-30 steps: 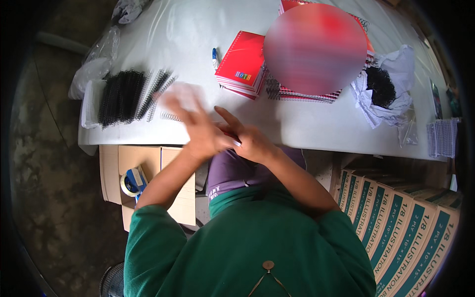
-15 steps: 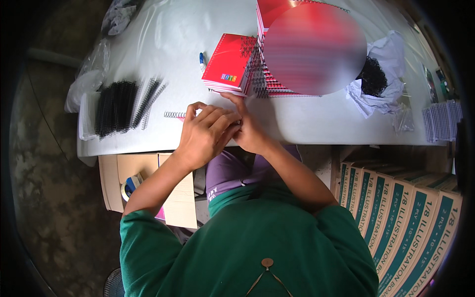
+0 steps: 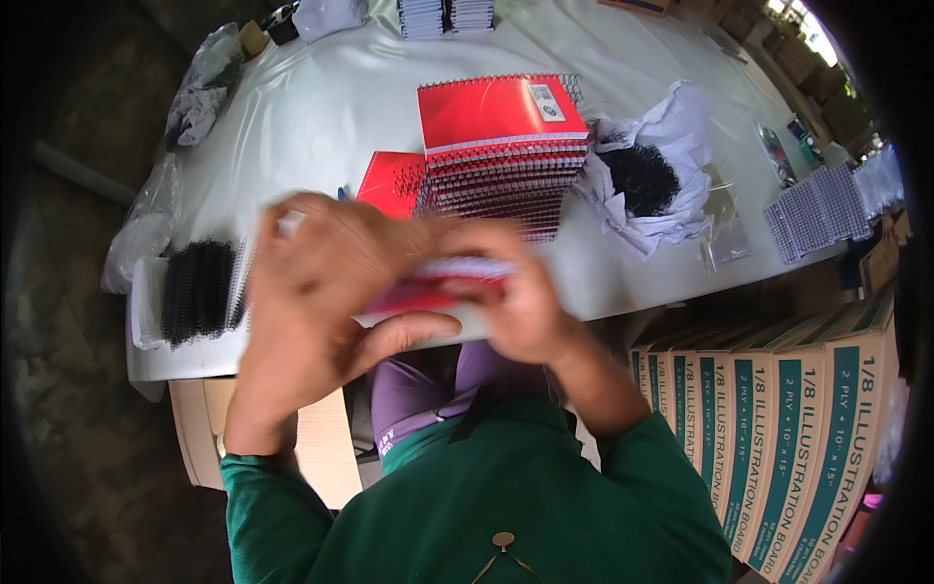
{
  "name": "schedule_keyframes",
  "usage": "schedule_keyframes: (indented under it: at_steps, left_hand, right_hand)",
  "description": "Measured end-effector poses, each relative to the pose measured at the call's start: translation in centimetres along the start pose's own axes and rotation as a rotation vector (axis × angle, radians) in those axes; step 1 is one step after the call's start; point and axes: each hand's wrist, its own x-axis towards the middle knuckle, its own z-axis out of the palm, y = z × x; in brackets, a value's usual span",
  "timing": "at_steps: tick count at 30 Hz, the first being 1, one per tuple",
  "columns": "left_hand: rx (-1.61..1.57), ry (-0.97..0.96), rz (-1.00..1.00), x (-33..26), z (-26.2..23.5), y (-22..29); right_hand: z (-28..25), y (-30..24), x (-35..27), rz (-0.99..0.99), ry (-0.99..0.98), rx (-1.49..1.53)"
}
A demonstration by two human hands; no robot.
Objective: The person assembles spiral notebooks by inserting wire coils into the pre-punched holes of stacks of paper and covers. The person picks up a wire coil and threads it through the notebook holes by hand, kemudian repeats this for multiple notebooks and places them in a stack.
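My right hand is closed around the right end of a small red notebook, with its fingers over the cover. The notebook is held up just over the table's near edge and is smeared by motion. A pale, ridged edge runs along its far side. My left hand is at the notebook's left end, its thumb stretched out below it. Its other fingers are blurred, so their grip on the notebook is unclear. Beyond the hands stands a tall stack of red spiral notebooks, with a lower red pile on its left.
Black binding coils lie at the table's left. Right of the stack, crumpled white paper holds a tangle of black coils. More spiral-bound bundles sit far right. Cardboard boxes stand beside me at right, below the table.
My hands have come up off the tabletop, nearer to me, with the red notebook now showing between them. The view has shifted, showing more of the table's far side.
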Motion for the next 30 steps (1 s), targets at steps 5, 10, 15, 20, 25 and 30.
schedule_keyframes:
  at_steps: [5, 10, 15, 20, 25, 30]
  left_hand:
    - [0.058, 0.575, 0.058, 4.1, 4.4, -3.9]
    - [-0.231, 0.595, -0.272, 2.5, 11.4, -3.2]
    - [-0.709, 0.806, -0.779, 2.4, 14.6, -2.4]
    - [-0.655, 0.777, -0.658, 1.2, 13.8, -4.8]
    - [-0.065, -0.259, -0.480, -8.3, 11.2, -8.7]
    - [-0.041, -0.261, -0.436, -13.5, 7.8, -4.0]
  right_hand:
    - [-8.6, 0.9, 7.4, -0.492, 0.182, -0.280]
    - [-10.3, 7.3, 4.4, -0.043, 0.191, -0.034]
    - [-5.3, 7.2, 4.0, 0.110, 0.564, -0.337]
    - [-4.6, 7.0, 3.8, 0.073, 0.687, -0.451]
    - [-1.6, 4.4, 0.5, -0.269, 0.754, -0.264]
    - [3.0, 3.7, -7.4, 0.823, 0.142, 0.791]
